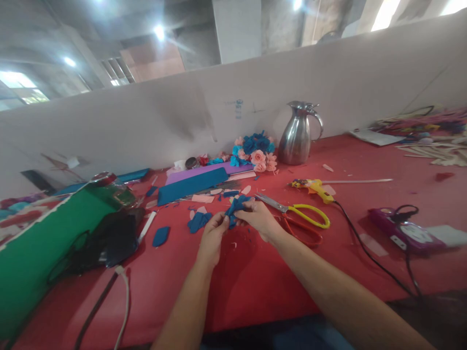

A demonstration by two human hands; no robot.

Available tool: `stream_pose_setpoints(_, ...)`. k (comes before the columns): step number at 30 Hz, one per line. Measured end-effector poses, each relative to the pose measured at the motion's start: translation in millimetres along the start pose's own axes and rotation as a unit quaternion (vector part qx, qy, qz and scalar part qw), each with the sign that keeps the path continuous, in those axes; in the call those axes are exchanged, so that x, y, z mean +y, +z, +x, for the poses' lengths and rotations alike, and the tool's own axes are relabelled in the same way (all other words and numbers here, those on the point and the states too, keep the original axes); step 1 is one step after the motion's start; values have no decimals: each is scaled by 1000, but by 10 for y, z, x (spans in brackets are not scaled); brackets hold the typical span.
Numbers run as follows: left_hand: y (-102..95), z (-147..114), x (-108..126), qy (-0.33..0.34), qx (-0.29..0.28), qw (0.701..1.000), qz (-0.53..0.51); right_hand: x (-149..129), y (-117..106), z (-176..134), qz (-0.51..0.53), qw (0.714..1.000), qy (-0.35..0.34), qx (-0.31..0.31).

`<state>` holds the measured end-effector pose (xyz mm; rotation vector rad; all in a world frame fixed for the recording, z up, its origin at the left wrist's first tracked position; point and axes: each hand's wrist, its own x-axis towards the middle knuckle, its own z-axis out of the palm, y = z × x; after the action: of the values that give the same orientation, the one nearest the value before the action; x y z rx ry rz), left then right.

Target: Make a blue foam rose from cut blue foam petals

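Both hands meet over the red table, pinching a crumpled piece of blue crepe paper (232,210). My left hand (215,231) grips its lower left side between thumb and fingers. From the right, my right hand (258,218) holds its other side, fingers closed. Just left of the hands lies another blue paper piece (199,222), and farther left a rounded blue cutout (161,236). Scissors (292,209) with one yellow and one red handle rest right beside my right hand, blades apart. Behind them are a blue paper strip (193,186) and pink scraps (203,199).
A bunch of blue and pink paper flowers (257,151) stands at the back by a steel jug (298,133). To the right lie a yellow glue gun (316,188) with its cord and a purple power strip (404,231). A green box (54,248) stands at left.
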<state>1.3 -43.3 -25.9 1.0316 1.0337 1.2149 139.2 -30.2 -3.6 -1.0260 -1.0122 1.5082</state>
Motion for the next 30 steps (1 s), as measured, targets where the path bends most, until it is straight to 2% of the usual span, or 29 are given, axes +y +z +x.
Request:
stream_pose_setpoints(11, -77, 35, -54, 18, 40, 999, -14, 46, -38, 17, 20, 999, -39, 0)
stream_pose_setpoints(22, -58, 26, -38, 12, 50, 999, -12, 25, -31, 8, 0, 998, -65, 19)
stream_pose_setpoints(30, -39, 11, -7, 2, 49, 998, -45, 28, -27, -3, 30, 996, -66, 47)
